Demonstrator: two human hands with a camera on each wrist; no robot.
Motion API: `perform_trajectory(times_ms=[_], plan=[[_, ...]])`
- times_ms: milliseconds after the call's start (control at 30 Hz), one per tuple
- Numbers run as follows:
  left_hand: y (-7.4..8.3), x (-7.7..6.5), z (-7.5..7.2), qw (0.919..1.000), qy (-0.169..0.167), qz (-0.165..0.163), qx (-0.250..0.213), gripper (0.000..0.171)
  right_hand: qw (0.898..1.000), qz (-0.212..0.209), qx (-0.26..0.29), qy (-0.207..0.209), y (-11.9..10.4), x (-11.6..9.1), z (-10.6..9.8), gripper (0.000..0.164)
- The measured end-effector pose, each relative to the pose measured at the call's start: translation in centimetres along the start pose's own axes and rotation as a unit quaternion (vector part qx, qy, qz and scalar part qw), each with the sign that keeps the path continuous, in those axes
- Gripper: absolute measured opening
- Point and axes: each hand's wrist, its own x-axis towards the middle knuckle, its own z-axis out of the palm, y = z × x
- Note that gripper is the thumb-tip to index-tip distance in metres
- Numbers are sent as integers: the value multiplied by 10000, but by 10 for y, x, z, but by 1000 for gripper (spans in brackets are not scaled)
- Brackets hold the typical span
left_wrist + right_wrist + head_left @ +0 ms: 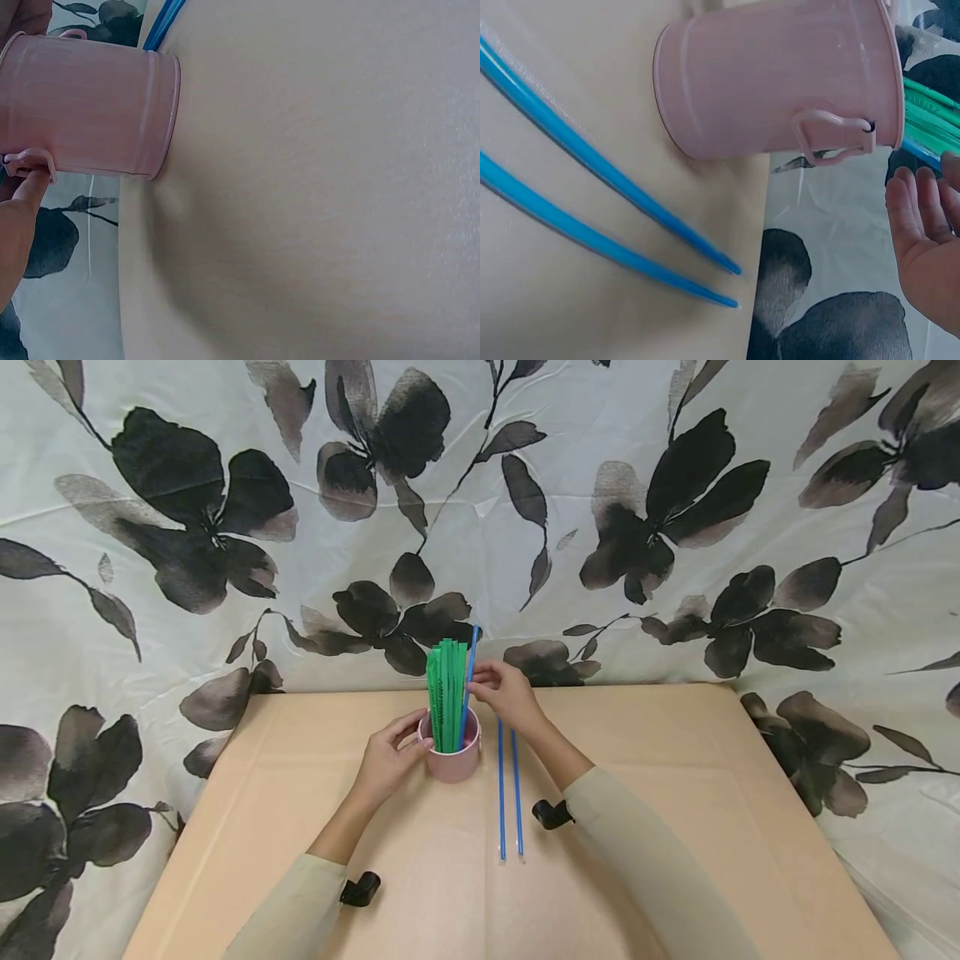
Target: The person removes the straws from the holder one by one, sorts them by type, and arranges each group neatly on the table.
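A small pink metal pail [453,767] stands upright near the table's far edge, with a bundle of long green sticks [444,693] inside. My left hand [388,760] holds the pail at its left side, with a finger at the small side handle [34,159]. Between thumb and fingers my right hand [512,695] pinches a thin blue stick [472,656], which leans at the right of the green bundle with its lower part inside the pail. Two more blue sticks [502,793] lie side by side on the table, right of the pail.
The pail rests on a tan table [300,760]. Behind it hangs a white cloth [517,527] with dark flowers. Black wrist cameras [552,814] sit on both sleeves. A second side handle [832,139] shows on the pail in the right wrist view.
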Motion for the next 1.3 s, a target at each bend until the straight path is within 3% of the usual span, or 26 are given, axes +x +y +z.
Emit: perform_trajectory(times_ms=[667,1300], plan=[[0,4,4,9998,38,-10,215,54,9991,-126,390,148,-6,6,0,24],[4,-8,-4,9999,-106,-77,38,55,9940,-400,882,513,-54,-12,-24,28]])
